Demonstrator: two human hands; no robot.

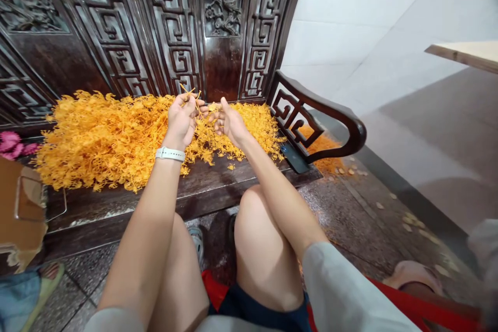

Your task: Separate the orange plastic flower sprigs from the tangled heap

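Note:
My left hand (181, 120), with a pale watch on its wrist, is closed in a pinch on a thin yellow branched plastic stem (188, 89). The stem's prongs stick out above and past the fingertips. My right hand (230, 123) faces it from a small gap away, thumb raised apart from loosely curled fingers. Nothing shows clearly in that hand. Below both hands, a large heap of yellow-orange branched plastic pieces (105, 140) covers the left of the dark wooden bench (202, 187). A lower pile of small yellow pieces (252, 122) lies to the right.
A phone (294, 157) lies by the bench's carved armrest (330, 109). Pink flowers (11, 144) and a cardboard box (21, 207) are at left. Orange bits (326, 153) lie on the floor beyond the armrest. A wooden board's edge (467, 56) juts in at right.

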